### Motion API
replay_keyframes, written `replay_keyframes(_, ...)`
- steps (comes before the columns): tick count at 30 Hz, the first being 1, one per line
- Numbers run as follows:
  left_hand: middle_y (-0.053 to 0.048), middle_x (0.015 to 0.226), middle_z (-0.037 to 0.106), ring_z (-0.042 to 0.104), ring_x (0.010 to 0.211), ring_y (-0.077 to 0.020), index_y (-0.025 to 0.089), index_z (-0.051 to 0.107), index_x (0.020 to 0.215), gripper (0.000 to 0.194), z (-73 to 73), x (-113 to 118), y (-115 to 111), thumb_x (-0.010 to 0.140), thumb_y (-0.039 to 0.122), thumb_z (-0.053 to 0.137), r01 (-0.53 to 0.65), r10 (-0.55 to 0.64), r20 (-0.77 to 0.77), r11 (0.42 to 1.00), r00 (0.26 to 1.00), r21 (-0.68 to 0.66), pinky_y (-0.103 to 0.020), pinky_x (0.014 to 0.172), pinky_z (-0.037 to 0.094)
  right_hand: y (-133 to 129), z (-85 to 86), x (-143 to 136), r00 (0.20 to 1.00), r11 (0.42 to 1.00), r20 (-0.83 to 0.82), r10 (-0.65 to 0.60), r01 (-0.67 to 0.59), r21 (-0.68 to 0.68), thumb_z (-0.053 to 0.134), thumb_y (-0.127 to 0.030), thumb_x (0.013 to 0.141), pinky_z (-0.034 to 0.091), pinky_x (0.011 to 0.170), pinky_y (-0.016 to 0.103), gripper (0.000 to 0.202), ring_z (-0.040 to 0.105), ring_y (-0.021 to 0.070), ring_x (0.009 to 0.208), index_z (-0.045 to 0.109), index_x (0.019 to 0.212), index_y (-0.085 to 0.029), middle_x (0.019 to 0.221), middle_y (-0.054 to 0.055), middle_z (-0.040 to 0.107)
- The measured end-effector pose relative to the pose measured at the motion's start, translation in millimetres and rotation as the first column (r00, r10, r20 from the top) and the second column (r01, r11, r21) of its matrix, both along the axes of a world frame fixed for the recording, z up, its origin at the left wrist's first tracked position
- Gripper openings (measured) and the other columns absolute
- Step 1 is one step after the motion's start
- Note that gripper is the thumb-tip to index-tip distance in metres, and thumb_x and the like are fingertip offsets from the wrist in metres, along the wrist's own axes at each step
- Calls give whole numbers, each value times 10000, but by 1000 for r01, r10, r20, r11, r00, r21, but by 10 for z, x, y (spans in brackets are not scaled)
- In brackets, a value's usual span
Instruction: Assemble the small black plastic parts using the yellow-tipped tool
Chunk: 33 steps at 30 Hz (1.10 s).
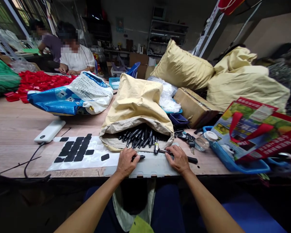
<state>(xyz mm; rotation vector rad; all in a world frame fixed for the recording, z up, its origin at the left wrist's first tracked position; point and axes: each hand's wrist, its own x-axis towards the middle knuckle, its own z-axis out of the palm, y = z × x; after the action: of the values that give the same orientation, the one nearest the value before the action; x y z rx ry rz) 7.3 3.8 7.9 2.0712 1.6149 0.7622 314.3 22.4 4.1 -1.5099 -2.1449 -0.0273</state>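
Observation:
My left hand [128, 161] is closed around a short black pen-shaped piece [141, 157], low over a grey board [147, 165] at the table's front edge. To its right, my right hand [178, 159] grips the black handle of a small hammer [192, 160]. The hammer's head points left, near the mouth of a cream sack [138, 94]. Many similar black pen-shaped pieces [140, 136] lie heaped inside that mouth. Left of my hands, a white sheet [97, 145] carries rows of black rounded-square patches [74, 149].
A white power bank [49, 131] with a cable lies at left, before a blue-and-white sack [87, 92] and red pieces [43, 82]. At right are keys [191, 144], a glass jar [202, 142] and a blue tray [229, 165] holding a bag. Two people sit across the table.

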Motion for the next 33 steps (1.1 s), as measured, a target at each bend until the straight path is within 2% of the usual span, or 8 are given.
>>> replay_keyframes(7,-46,895,667,553,955,-246,223,662,802,213,128,-21,-55,932,341,540,28,-27,57,1000,998,-12,-402,874,387,8,-9,7,1000,1000,1,-6,6,-7,578,-312,919,440,838,351,162,556,227,903,688,996,-221,932,56,618)
replay_keyframes(12,-50,950,680,609,922,-221,269,649,997,228,186,-88,-745,985,432,490,334,-302,232,936,925,-111,-349,861,448,3,-2,2,1000,1000,2,-4,4,-15,573,-315,923,438,845,353,165,557,229,908,682,1005,-222,944,57,622)
replay_keyframes(15,-27,909,701,633,868,-215,290,666,997,271,-92,-99,-1185,979,500,496,436,-399,179,851,899,-293,-340,834,448,1,0,-3,1000,1000,4,-10,10,-16,577,-314,918,435,845,352,162,553,229,908,683,998,-221,942,58,620)
replay_keyframes(21,-47,1053,748,670,1046,-279,309,624,1293,435,-681,-44,-1291,939,529,497,146,-215,-47,793,976,-592,-369,893,483,-1,-6,-7,1000,1000,2,-9,9,-7,584,-301,907,436,848,358,159,548,230,903,687,988,-210,945,63,623)
replay_keyframes(24,-65,954,760,692,969,-298,277,659,1306,528,-464,5,-1163,821,487,652,230,-371,-83,718,925,-657,-351,817,487,0,-10,-6,1000,1000,-10,-8,8,0,591,-295,900,440,847,358,155,548,232,904,689,989,-215,939,61,626)
replay_keyframes(28,14,731,713,626,667,-171,275,767,1090,338,174,83,-810,812,450,686,436,-424,168,687,890,-581,-247,606,401,-2,-6,-7,1000,1000,-12,-8,8,-1,599,-295,897,441,838,356,146,549,233,899,690,983,-219,929,60,620)
replay_keyframes(30,25,678,669,563,613,-141,242,766,1079,328,450,95,-468,880,459,621,432,-349,257,775,901,-461,-236,570,367,-4,-2,-9,1000,1000,-12,-10,10,-5,599,-294,898,440,838,355,144,548,232,898,691,980,-218,929,61,616)
replay_keyframes(33,-7,796,692,593,716,-155,212,756,1067,321,659,56,176,933,430,564,123,-92,186,979,978,-162,-256,658,419,-4,0,-13,1000,1000,-16,-11,11,-2,601,-290,893,439,836,353,140,546,232,895,691,975,-220,929,62,615)
